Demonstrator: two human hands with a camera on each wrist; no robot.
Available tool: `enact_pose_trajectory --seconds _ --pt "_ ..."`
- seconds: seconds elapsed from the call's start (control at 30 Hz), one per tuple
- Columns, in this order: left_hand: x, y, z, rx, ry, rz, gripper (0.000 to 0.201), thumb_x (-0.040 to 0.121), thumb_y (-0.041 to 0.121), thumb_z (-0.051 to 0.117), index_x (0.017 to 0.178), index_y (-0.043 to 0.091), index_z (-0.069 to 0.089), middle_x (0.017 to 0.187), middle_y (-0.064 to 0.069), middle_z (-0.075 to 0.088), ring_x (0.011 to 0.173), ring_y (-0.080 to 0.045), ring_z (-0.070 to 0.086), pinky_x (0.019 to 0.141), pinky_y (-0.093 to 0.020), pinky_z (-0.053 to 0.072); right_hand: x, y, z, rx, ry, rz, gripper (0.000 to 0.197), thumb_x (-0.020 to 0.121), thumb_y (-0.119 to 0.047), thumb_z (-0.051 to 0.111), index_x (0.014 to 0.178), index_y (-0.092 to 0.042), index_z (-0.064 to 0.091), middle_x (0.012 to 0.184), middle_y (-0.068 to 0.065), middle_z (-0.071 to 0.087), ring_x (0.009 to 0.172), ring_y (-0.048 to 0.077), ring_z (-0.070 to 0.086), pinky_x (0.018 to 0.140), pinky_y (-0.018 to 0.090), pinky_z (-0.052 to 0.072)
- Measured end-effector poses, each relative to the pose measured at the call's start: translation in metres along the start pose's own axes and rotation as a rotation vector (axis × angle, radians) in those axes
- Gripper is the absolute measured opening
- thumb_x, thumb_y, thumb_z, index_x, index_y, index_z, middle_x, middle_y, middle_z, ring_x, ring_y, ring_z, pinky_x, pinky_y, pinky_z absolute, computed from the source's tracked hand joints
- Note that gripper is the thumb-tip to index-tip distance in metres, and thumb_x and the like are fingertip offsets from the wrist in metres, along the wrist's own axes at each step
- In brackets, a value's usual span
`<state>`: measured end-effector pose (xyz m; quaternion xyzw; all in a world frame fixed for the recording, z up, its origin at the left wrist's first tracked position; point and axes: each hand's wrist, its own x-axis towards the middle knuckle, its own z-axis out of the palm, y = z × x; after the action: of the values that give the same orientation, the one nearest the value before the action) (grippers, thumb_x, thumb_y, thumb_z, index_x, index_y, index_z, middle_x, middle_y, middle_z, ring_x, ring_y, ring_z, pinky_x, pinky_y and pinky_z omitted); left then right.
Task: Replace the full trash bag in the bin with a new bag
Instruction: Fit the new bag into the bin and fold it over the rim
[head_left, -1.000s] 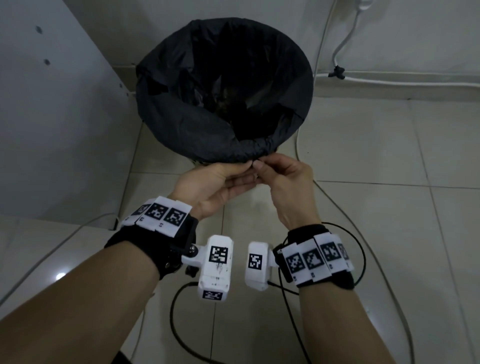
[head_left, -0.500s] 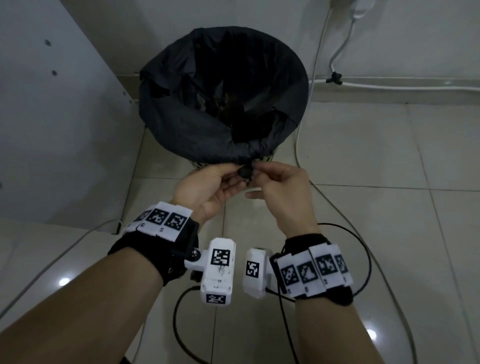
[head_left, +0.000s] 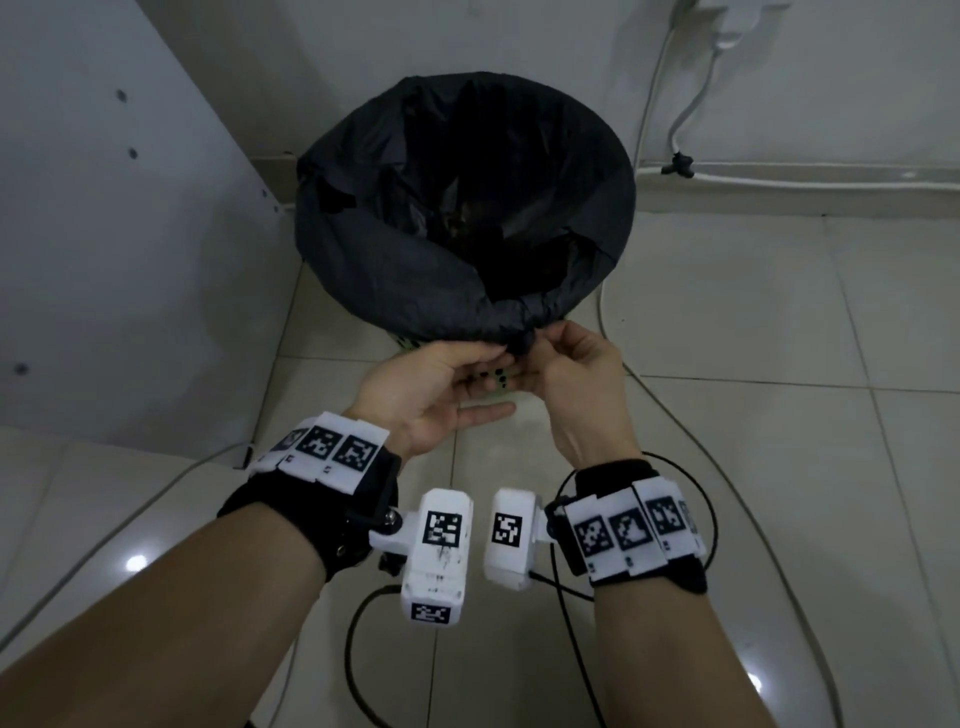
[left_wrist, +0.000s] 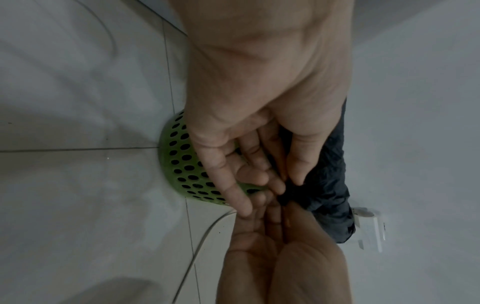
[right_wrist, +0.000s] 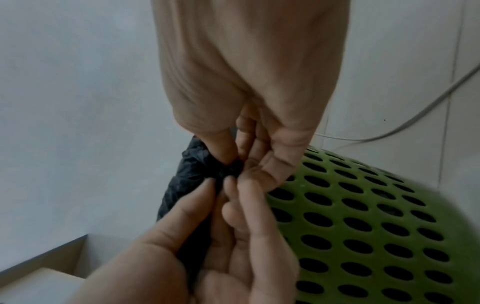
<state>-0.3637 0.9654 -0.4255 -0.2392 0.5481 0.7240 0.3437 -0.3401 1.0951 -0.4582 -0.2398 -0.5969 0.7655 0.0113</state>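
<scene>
I am looking down at the round green plastic bin with holes (right_wrist: 363, 216), which is sitting on the tiled floor (head_left: 753, 389) at about 12 o'clock from my hands, and the crinkly black plastic trash bag (head_left: 415, 270) is folded over its rim. My left hand (head_left: 436, 384) and my right hand (head_left: 566, 364) are meeting at the near edge of the bin, at about 6 o'clock on its rim, and both are pinching a small bunched knot of black bag (right_wrist: 228, 166) there with thumb and fingertips. I think I am picking this knot loose so the bag can come off the rim. To do it well, I am thinking I should hold one side of the knot steady and pull gently on the other, because this thin plastic may rip if I tug hard. I cannot tell how full the bag is; its inside is too dark. A white cupboard panel (head_left: 130, 234) is standing close at 9 o'clock of the bin, so there is little room on that side. A white cable (head_left: 779, 174) is running along the wall at 2 o'clock, and black cables (head_left: 358, 649) are looping on the floor under my wrists, where they could snag. I am not seeing a new bag anywhere.
</scene>
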Motion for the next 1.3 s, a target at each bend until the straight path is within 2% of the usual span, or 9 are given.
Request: enact_pose_trajectory --seconds 0.1,0.2,0.33,0.53,0.67,0.83,0.93,1.1,1.3 --pt "-0.008 0.001 -0.007 0.024 -0.114 0.010 0.034 0.083 0.030 0.071 0.111 0.010 0.070 0.100 -0.004 0.073 0.084 -0.017 0.061 0.076 -0.047 0.061 0.002 -0.010 -0.001 0.009 0.038 0.096 0.024 0.091 0.007 0.058 0.071 -0.005 0.059 0.062 0.013 0.061 0.052 0.021 0.056 0.052 0.030 0.049" --pt "-0.012 0.006 -0.008 -0.034 -0.107 -0.048 0.073 0.073 0.062 0.067 0.119 0.004 0.067 0.114 -0.009 0.073 0.084 -0.022 0.066 0.076 -0.054 0.059 0.003 -0.016 0.000 0.045 0.053 0.164 0.028 0.090 0.008 0.058 0.067 -0.008 0.056 0.061 0.011 0.058 0.048 0.018 0.052 0.048 0.029 0.045" --pt "-0.014 0.013 0.000 -0.061 -0.025 -0.039 0.047 0.093 0.045 0.057 0.115 0.004 0.067 0.101 -0.008 0.074 0.068 -0.017 0.066 0.071 -0.049 0.061 -0.001 -0.020 0.003 0.230 0.074 0.250 0.013 0.092 0.010 0.055 0.083 0.001 0.059 0.069 0.017 0.061 0.051 0.021 0.057 0.050 0.028 0.053" --pt "-0.017 0.018 0.005 -0.083 0.018 0.026 0.036 0.096 0.036 0.058 0.119 0.009 0.067 0.085 -0.003 0.069 0.057 -0.012 0.058 0.065 -0.043 0.061 -0.015 -0.030 0.003 0.498 0.007 0.371 0.018 0.094 -0.013 0.062 0.105 0.001 0.068 0.090 0.016 0.071 0.080 0.023 0.068 0.079 0.030 0.058" --pt "-0.018 0.018 0.007 -0.063 0.046 0.025 0.027 0.096 0.031 0.058 0.114 0.014 0.068 0.087 -0.006 0.072 0.053 -0.011 0.054 0.063 -0.042 0.061 -0.009 -0.033 0.010 0.320 0.088 0.303 0.048 0.080 -0.017 0.082 0.118 0.008 0.066 0.095 0.016 0.070 0.078 0.022 0.063 0.066 0.028 0.056" --pt "-0.019 0.020 0.005 -0.029 0.041 -0.021 0.033 0.095 0.032 0.059 0.123 0.015 0.064 0.087 -0.006 0.073 0.050 -0.011 0.058 0.064 -0.045 0.061 -0.003 -0.035 0.015 0.278 0.118 0.293 0.036 0.087 -0.008 0.072 0.120 0.004 0.064 0.098 0.013 0.071 0.074 0.019 0.064 0.061 0.027 0.051" --pt "-0.019 0.023 0.002 -0.050 0.027 -0.014 0.035 0.094 0.031 0.061 0.124 0.012 0.063 0.082 -0.005 0.072 0.053 -0.012 0.059 0.060 -0.042 0.061 -0.006 -0.029 0.016 0.404 -0.026 0.377 0.036 0.090 -0.024 0.072 0.118 -0.001 0.068 0.107 0.015 0.075 0.078 0.021 0.070 0.064 0.029 0.057" --pt "-0.019 0.024 0.000 -0.046 0.019 -0.012 0.035 0.093 0.032 0.064 0.122 0.012 0.066 0.082 -0.004 0.072 0.061 -0.013 0.057 0.057 -0.039 0.060 -0.009 -0.031 0.017 0.401 -0.007 0.462 0.024 0.087 -0.033 0.073 0.089 -0.009 0.072 0.070 0.003 0.072 0.062 0.016 0.067 0.069 0.033 0.057" --pt "-0.015 0.026 0.000 -0.043 0.018 -0.003 0.031 0.094 0.034 0.063 0.117 0.014 0.066 0.082 -0.003 0.071 0.050 -0.011 0.059 0.059 -0.041 0.061 0.003 -0.042 0.022 0.258 0.042 0.469 0.018 0.098 -0.029 0.060 0.107 -0.015 0.067 0.078 0.001 0.068 0.080 0.015 0.063 0.067 0.031 0.045"
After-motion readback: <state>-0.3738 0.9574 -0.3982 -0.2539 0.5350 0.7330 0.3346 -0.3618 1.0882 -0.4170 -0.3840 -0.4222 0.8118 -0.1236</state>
